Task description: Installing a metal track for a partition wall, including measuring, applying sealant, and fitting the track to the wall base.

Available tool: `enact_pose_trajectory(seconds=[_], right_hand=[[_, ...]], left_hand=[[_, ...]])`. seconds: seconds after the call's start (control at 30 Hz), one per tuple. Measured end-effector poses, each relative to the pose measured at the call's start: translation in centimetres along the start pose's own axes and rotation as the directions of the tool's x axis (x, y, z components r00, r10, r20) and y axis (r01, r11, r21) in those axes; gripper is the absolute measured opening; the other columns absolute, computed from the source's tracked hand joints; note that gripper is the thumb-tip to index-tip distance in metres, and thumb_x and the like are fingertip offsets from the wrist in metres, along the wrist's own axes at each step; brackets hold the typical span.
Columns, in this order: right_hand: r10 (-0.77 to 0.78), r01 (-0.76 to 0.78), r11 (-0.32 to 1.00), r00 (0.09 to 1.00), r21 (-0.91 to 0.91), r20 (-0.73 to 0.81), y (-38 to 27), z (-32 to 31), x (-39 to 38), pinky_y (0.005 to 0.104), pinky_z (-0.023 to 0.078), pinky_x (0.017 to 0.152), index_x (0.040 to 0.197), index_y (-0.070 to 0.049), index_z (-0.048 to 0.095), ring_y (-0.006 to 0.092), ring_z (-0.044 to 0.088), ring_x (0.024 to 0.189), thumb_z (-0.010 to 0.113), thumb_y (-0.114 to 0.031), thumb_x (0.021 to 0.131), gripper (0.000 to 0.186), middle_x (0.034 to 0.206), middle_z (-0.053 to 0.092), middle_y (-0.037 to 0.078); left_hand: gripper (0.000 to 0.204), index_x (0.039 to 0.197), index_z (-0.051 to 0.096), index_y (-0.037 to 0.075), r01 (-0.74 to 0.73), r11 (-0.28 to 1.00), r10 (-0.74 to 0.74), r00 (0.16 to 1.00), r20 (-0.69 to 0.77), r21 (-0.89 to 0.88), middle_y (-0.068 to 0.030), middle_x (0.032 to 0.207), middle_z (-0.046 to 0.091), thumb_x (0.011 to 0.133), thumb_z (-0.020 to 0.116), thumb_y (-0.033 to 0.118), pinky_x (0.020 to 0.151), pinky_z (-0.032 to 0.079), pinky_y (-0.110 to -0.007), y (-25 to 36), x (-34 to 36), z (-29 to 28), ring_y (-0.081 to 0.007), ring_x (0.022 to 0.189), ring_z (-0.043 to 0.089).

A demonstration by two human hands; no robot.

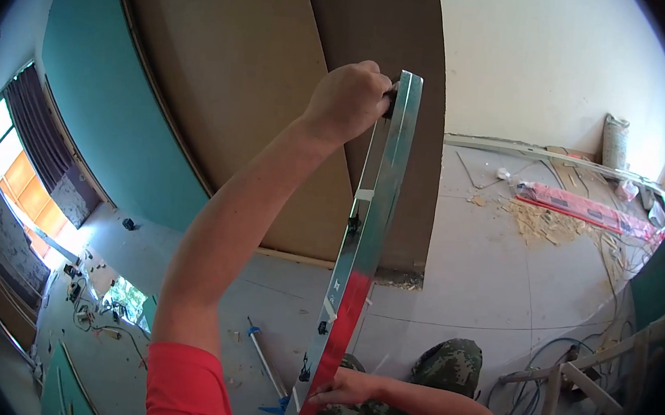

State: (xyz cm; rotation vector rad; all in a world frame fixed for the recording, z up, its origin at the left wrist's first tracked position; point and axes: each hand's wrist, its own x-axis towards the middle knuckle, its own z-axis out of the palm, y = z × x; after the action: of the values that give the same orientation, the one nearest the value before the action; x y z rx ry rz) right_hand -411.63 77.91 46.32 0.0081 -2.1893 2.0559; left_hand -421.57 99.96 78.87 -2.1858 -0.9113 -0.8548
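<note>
At lower centre the right hand (pixel 344 386), fingers bent, touches the red lower stretch of a long, glossy metal bar (pixel 386 181), its grip unclear, while at upper centre the left hand (pixel 350 98) curls tightly onto the silvery end, before a flat brown board (pixel 225 79).

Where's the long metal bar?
In the head view, the metal bar slants up the middle, with the left hand at its top and the right hand lower, at its red part.
</note>
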Motion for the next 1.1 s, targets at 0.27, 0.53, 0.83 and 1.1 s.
enact_pose_trajectory(seconds=[0.27, 0.53, 0.83, 1.1], right_hand=[[-0.108, 0.108, 0.994, 0.994, -0.021, 0.030, 0.1, -0.5, 0.3, 0.0307, 0.049, 0.079, 0.106, 0.001, 0.063, 0.0141, 0.061, 0.089, 0.057, -0.016, 0.094, 0.021, 0.094, 0.067, 0.008], [-0.050, 0.050, 0.999, 0.998, -0.014, 0.047, 1.4, 0.0, -0.1, 0.0304, 0.047, 0.074, 0.100, 0.002, 0.064, 0.0148, 0.060, 0.083, 0.057, -0.020, 0.095, 0.023, 0.088, 0.066, 0.008], [-0.106, 0.100, 0.992, 0.991, -0.072, -0.081, 2.8, 0.4, -1.5, 0.0297, 0.047, 0.072, 0.097, -0.001, 0.066, 0.0134, 0.058, 0.080, 0.059, -0.023, 0.094, 0.023, 0.086, 0.065, 0.005], [0.023, 0.114, 0.985, 0.658, 0.130, -0.753, 0.0, -6.7, -7.9, 0.0301, 0.056, 0.063, 0.097, 0.000, 0.065, 0.0185, 0.067, 0.073, 0.062, -0.016, 0.091, 0.018, 0.089, 0.068, 0.009]], left_hand=[[0.010, 0.069, 0.064, 0.003, -0.069, 0.998, 0.069, 0.998, -0.001, -0.011, -0.0102, 0.077, 0.060, 0.075, 0.066, 0.010, 0.065, 0.053, -0.041, -0.1, 1.2, -1.9, -0.0294, 0.072, 0.063], [0.009, 0.075, 0.065, 0.005, -0.359, 0.930, 0.364, 0.930, 0.054, -0.082, -0.0067, 0.084, 0.061, 0.073, 0.068, 0.013, 0.071, 0.053, -0.038, -0.4, 3.7, -2.7, -0.0262, 0.082, 0.062], [0.019, 0.080, 0.062, 0.003, 0.038, 0.996, -0.034, 0.998, 0.050, -0.082, -0.0137, 0.074, 0.058, 0.074, 0.065, 0.020, 0.065, 0.047, -0.037, -9.6, -1.6, -4.3, -0.0264, 0.074, 0.059], [0.031, 0.115, 0.060, 0.005, 0.388, 0.691, -0.720, 0.442, 0.535, 0.610, -0.0115, 0.118, 0.062, 0.085, 0.052, 0.004, 0.093, 0.045, -0.034, -19.2, -40.5, -22.1, -0.0287, 0.108, 0.058]])
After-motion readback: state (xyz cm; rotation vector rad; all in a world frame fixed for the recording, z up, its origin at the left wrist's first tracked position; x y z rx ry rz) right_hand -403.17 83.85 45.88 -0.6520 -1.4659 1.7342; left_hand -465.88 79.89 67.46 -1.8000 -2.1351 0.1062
